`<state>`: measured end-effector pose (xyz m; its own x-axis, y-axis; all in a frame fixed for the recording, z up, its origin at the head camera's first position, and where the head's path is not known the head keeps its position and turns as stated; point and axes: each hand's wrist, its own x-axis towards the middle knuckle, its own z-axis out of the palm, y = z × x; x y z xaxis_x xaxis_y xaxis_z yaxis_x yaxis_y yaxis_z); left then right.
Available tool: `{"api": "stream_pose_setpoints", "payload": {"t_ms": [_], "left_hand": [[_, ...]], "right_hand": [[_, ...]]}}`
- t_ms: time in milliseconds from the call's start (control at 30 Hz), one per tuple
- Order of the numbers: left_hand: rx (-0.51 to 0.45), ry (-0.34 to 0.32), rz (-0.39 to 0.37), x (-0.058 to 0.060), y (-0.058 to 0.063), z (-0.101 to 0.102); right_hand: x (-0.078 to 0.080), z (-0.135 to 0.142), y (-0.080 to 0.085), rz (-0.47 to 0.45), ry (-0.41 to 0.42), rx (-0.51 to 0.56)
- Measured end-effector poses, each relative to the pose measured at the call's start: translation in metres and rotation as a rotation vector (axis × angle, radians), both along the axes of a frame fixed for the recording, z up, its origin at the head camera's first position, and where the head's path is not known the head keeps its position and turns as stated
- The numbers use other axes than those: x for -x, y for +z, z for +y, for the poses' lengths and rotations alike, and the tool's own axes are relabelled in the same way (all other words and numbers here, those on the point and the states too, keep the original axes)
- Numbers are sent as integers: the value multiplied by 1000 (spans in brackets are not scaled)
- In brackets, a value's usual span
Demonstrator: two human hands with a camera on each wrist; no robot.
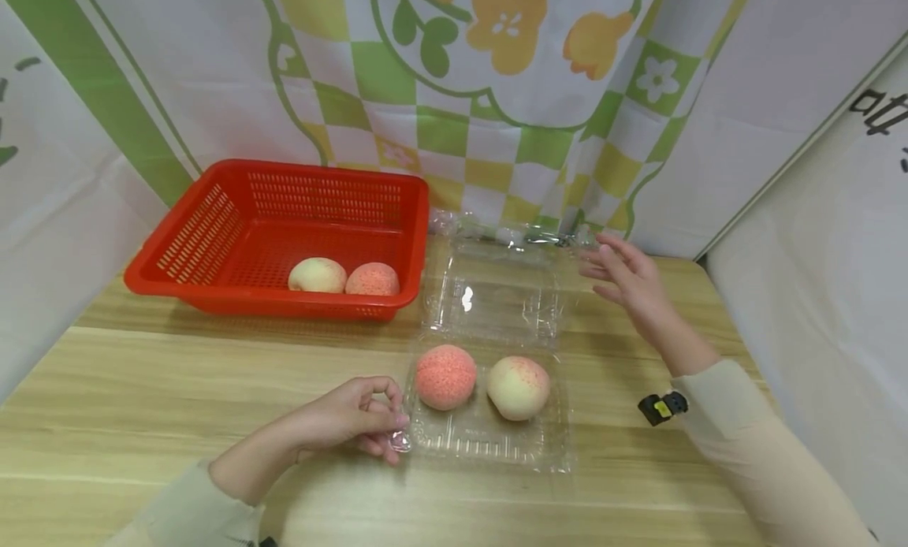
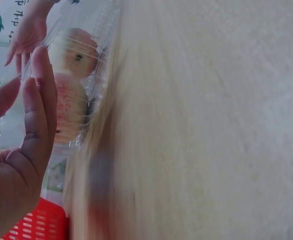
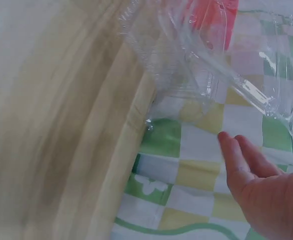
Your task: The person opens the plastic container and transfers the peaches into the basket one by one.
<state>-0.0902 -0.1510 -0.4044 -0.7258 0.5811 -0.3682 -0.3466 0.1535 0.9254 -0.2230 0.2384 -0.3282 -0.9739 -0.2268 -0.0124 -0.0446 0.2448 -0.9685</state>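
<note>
A clear plastic clamshell container (image 1: 489, 448) lies opened on the table, its lid (image 1: 496, 295) folded back toward the curtain. Two peaches sit in its base: a pinkish-red one (image 1: 445, 377) on the left and a pale one with a red blush (image 1: 519, 388) on the right. My left hand (image 1: 355, 417) pinches the base's front left corner between thumb and fingers. Beside the lid's far right corner is my right hand (image 1: 627, 283), its fingers extended and holding nothing. In the right wrist view its fingertips (image 3: 224, 136) point toward the clear plastic lid (image 3: 251, 95).
A red perforated basket (image 1: 284, 304) stands at the back left, with a pale peach (image 1: 317, 275) and a pinkish one (image 1: 373, 279) inside. Behind the table hangs a patterned curtain (image 1: 489, 137). A black strap with a yellow piece (image 1: 663, 407) is at the right sleeve.
</note>
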Motion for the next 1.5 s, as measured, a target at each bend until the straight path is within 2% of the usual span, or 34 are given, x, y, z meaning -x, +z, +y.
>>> {"api": "stream_pose_setpoints", "payload": {"t_ms": [133,300,433,633,767,867,1067,1267,1500], "left_hand": [[28,6,15,0,1,-3],[77,21,97,3,1,-6],[142,74,206,7,2,-8],[263,202,427,12,5,-7],[300,275,541,12,8,-4],[318,303,615,12,10,-1],[288,297,711,14,15,6],[269,245,778,18,16,15],[313,174,849,26,19,24]], "right_hand": [[-15,11,-9,-64,26,-37],[-38,19,-27,-146,107,-79],[-54,22,-38,-177,209,-94],[-68,22,-51,-197,330,-121],[-75,21,-59,-158,404,-162],[-78,20,-63,-114,455,-200],[-81,21,-66,-68,492,-225],[-82,21,-68,-68,511,-198],[-85,18,-69,-57,527,-219]]}}
